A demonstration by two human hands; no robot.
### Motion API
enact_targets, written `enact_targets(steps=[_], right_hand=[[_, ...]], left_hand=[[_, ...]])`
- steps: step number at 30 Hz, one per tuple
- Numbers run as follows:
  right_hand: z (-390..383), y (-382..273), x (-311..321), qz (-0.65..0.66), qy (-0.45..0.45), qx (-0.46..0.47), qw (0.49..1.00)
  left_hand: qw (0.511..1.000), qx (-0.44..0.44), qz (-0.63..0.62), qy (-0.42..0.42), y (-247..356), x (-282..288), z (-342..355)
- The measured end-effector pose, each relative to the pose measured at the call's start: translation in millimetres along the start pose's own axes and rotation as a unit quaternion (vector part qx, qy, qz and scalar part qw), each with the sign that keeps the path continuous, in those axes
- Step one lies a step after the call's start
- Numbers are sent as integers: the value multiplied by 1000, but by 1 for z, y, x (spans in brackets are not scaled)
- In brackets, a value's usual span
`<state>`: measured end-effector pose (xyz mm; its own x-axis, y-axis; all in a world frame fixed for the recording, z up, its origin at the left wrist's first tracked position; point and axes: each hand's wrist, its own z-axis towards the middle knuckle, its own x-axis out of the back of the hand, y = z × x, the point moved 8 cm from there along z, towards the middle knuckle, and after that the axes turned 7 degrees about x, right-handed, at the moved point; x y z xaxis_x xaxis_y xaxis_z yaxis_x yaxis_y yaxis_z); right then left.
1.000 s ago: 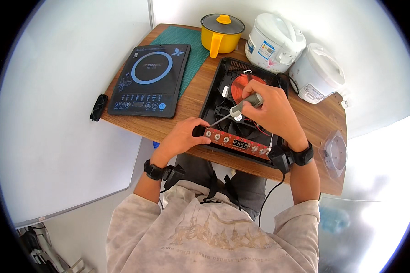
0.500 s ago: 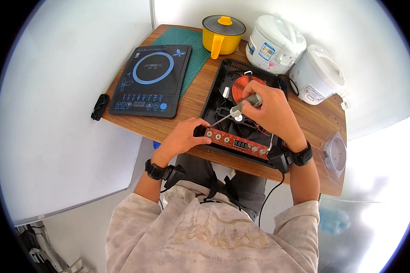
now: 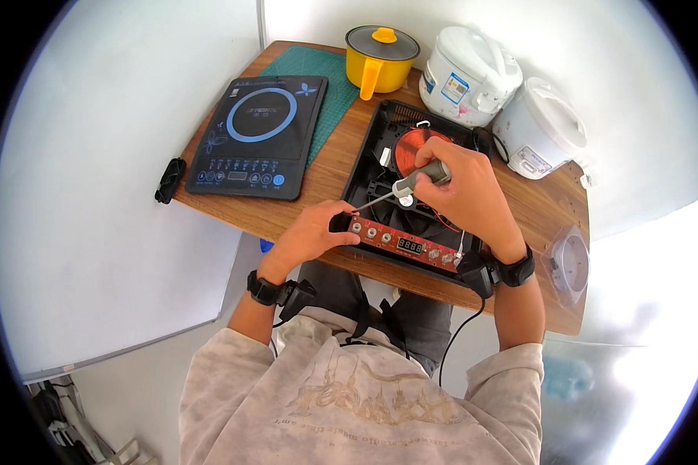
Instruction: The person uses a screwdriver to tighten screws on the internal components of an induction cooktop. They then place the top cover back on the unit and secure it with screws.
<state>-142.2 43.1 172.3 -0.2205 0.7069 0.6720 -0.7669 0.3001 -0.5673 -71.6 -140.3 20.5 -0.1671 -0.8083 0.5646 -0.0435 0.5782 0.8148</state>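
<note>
My right hand [image 3: 461, 186] is closed round a grey-and-white screwdriver [image 3: 405, 186], its shaft angled down-left to the left end of a red circuit board [image 3: 395, 240] with buttons and a digit display. My left hand [image 3: 327, 229] grips that end with thumb and index finger, near the screwdriver tip, which is partly hidden by the fingers. The board lies along the front of an opened black cooker housing [image 3: 353, 182], with a copper coil [image 3: 411, 147], fan and wires inside, partly covered by my right hand.
The wooden table [image 3: 333, 147] also holds a black induction cooker [image 3: 256, 155] on a green mat [image 3: 326, 132], a yellow pot [image 3: 376, 66], two white rice cookers [image 3: 465, 85] [image 3: 535, 136] and a clear dish [image 3: 570, 263]. A black object [image 3: 171, 180] sits at the left edge. White panels surround the table.
</note>
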Motion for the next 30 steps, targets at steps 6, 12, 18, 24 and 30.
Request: enact_targets(steps=[6,12,18,24,30], right_hand=[[-2,6,-5,8,-25,-24,999],[-2,5,-6,-7,-23,-15,1000],[-3,4,-4,-7,-19,-14,1000],[-4,5,-6,-3,-12,-12,1000],[-3,8,-7,-19,9,-1,1000]], left_hand=[[1000,3,-1,-6,3,0,0],[1000,10,-1,-3,2,1,-1],[1000,1,-7,-11,2,0,-1],[1000,12,-5,-15,4,0,-1],[1000,-19,12,6,1,0,-1]])
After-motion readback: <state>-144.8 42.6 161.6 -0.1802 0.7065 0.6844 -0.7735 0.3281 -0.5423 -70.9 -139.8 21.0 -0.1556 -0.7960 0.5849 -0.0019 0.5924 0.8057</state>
